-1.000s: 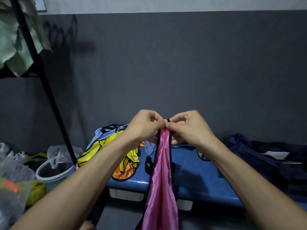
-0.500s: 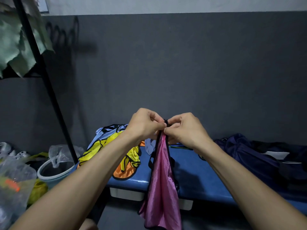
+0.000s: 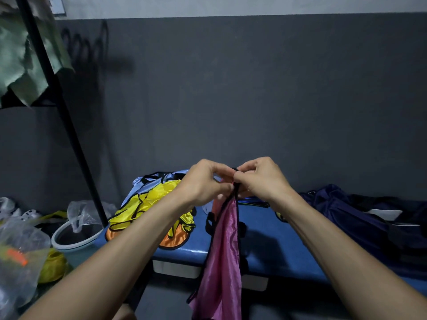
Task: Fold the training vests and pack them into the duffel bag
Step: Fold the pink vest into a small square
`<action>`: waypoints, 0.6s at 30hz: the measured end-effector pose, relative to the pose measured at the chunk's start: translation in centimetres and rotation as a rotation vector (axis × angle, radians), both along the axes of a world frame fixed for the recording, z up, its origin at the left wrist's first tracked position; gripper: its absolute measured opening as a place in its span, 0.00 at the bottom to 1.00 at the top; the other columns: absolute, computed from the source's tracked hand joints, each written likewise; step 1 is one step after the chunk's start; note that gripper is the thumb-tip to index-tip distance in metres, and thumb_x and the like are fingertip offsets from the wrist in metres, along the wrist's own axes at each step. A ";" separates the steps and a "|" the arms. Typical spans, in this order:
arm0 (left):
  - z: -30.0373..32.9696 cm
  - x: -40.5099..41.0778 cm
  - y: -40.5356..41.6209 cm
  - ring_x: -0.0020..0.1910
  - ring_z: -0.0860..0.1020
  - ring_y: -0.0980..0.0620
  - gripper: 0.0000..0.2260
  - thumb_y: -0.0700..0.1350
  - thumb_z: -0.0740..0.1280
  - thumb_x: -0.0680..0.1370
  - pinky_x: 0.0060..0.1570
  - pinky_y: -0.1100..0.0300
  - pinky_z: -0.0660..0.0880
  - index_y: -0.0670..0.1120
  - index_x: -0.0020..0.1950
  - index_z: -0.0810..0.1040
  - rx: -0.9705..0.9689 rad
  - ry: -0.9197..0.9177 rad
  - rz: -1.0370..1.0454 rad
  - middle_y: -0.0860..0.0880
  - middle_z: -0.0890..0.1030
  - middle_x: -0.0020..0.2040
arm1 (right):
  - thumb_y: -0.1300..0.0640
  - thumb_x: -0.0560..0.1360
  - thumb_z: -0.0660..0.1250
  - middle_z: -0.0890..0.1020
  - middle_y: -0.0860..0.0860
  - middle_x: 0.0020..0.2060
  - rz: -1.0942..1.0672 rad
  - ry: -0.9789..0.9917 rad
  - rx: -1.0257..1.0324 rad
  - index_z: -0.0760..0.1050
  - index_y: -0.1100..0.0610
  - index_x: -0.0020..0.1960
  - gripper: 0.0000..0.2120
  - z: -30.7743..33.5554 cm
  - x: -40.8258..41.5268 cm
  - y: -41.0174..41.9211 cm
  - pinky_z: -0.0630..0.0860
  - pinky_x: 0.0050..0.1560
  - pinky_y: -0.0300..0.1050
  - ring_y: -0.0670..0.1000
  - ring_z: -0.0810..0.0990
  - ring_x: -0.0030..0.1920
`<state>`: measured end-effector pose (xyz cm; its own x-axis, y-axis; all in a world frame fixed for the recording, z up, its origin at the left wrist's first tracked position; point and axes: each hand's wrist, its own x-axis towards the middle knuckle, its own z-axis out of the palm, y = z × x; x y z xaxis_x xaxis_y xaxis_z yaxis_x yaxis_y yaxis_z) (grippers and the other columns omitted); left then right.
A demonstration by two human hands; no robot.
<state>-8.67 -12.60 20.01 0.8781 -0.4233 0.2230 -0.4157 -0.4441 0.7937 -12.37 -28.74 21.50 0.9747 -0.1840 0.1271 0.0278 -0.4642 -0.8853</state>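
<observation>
Left hand (image 3: 204,182) and right hand (image 3: 261,179) pinch black trim at top of pink vest (image 3: 223,257), held up; it hangs before blue desk (image 3: 265,229). Yellow and orange vests (image 3: 150,206) heaped left; navy duffel bag (image 3: 360,218) right.

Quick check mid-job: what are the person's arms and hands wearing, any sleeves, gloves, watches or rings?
Both forearms are bare as far as the head view shows; no sleeve edge enters the frame. The left hand and the right hand have no gloves. No watch, band or bracelet shows on either wrist, and no ring is visible on the fingers that can be seen. No markings or tape.
</observation>
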 end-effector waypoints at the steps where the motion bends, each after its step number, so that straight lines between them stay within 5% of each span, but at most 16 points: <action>1: -0.1 -0.2 -0.1 0.42 0.86 0.44 0.13 0.40 0.75 0.75 0.52 0.47 0.83 0.56 0.54 0.87 0.005 -0.020 0.003 0.51 0.86 0.44 | 0.64 0.69 0.68 0.87 0.57 0.36 0.012 0.014 0.034 0.85 0.59 0.39 0.07 -0.1 0.1 -0.1 0.85 0.49 0.60 0.57 0.88 0.37; 6: -1.0 -0.7 -0.5 0.37 0.81 0.60 0.17 0.47 0.80 0.71 0.39 0.67 0.74 0.54 0.59 0.85 0.050 -0.198 0.090 0.55 0.80 0.50 | 0.70 0.73 0.65 0.86 0.64 0.43 0.077 0.057 0.157 0.84 0.66 0.49 0.10 -0.5 0.6 -0.7 0.84 0.52 0.60 0.57 0.84 0.39; 11: -1.9 -0.8 -1.1 0.38 0.81 0.54 0.08 0.45 0.75 0.72 0.42 0.55 0.79 0.53 0.51 0.85 0.053 -0.304 0.113 0.52 0.80 0.43 | 0.73 0.74 0.65 0.86 0.65 0.44 0.098 0.067 0.179 0.84 0.67 0.51 0.11 -0.6 0.7 -0.8 0.84 0.53 0.57 0.58 0.86 0.41; 18: -2.2 -0.8 -1.6 0.32 0.76 0.55 0.06 0.40 0.69 0.71 0.35 0.60 0.75 0.49 0.44 0.85 -0.012 -0.199 0.193 0.51 0.83 0.35 | 0.69 0.70 0.68 0.88 0.57 0.39 0.009 0.044 0.049 0.83 0.57 0.46 0.10 -1.4 1.3 -0.6 0.84 0.51 0.61 0.59 0.88 0.43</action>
<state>-9.43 -14.21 17.85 0.8806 -0.2482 0.4036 -0.4726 -0.5212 0.7106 -11.04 -29.31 20.13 0.9809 -0.1797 0.0748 -0.0077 -0.4200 -0.9075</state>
